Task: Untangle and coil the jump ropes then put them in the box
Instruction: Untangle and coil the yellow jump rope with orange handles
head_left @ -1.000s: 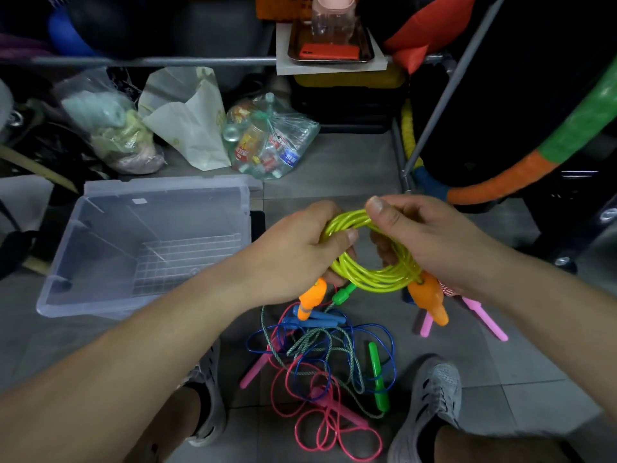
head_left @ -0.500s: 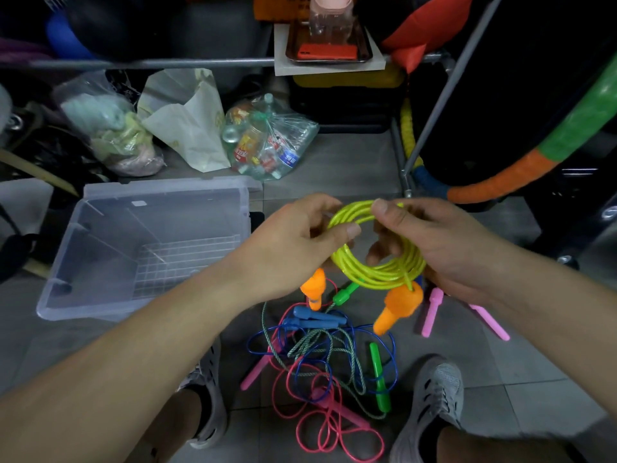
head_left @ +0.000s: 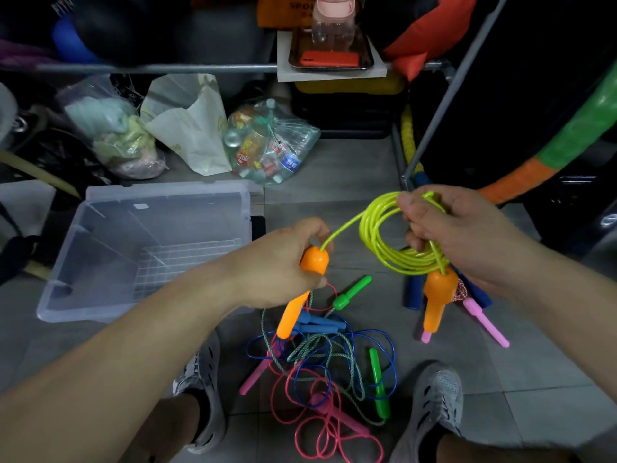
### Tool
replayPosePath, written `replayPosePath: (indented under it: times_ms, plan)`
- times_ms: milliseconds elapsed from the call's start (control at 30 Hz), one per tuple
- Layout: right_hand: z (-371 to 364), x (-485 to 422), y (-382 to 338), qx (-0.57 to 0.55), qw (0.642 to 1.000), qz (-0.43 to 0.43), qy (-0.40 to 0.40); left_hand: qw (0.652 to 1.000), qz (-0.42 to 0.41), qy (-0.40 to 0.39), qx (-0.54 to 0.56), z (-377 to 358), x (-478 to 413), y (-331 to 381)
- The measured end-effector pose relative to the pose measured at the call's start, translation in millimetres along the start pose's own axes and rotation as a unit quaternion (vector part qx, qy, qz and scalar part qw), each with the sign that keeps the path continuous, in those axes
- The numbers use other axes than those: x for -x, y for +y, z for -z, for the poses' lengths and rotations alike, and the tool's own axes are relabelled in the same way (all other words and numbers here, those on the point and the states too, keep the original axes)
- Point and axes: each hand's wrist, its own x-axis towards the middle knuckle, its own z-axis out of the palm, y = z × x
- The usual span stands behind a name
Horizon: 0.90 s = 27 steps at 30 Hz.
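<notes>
Directly above tangled ropes (head_left: pixel 310 347) (box (head_left: pixel 100 208) leftward), left hand (head_left: pixel 277 267) grips handle (head_left: pixel 314 260), right hand (head_left: pixel 462 235) pinches coil (head_left: pixel 397 263).

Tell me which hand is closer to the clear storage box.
Left. The left hand, gripping one orange handle, is just past the right edge of the box; the right hand, pinching the yellow coil, is farther right.

The left hand (head_left: pixel 280 267) grips one orange handle (head_left: pixel 314 262); its yellow rope (head_left: pixel 369 238) runs up to a loose coil pinched in the right hand (head_left: pixel 460 235). The second handle (head_left: pixel 437 295) dangles below. A tangle (head_left: pixel 317 355) lies between the shoes (head_left: pixel 434 399), the clear box (head_left: pixel 173 191) to its left.
</notes>
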Motion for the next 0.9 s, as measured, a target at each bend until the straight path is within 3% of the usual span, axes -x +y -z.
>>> replayPosePath:
  times_ms: [100,233,300,400,533,667,900]
  plan:
    - [4.4,-1.9,4.8,0.082,0.996,0.004,0.019,0.978,0.029,0.077,0.192,1.9,-1.2,9.8]
    - [-2.1,0.2,7.4,0.152,0.988,0.007,0.009,0.852,0.048,0.082,0.515,12.5,-0.2,29.6]
    - [-7.3,1.8,7.4,0.163,0.987,-0.006,-0.015,0.807,0.041,0.087,0.583,13.6,0.0,32.4]
    - [-15.8,3.5,7.9,0.200,0.979,-0.028,-0.025,0.784,0.033,0.125,0.607,9.3,-2.3,32.9]
    - [-22.8,5.0,5.4,0.226,0.973,-0.043,0.003,0.788,-0.011,0.175,0.591,-0.6,-4.2,34.6]
    - [-24.8,4.5,0.6,0.253,0.967,-0.027,0.017,0.858,-0.073,0.220,0.459,-7.5,0.3,40.5]
    - [-21.9,2.2,-4.4,0.265,0.963,-0.026,0.040,0.925,-0.111,0.242,0.272,-15.3,2.8,35.8]
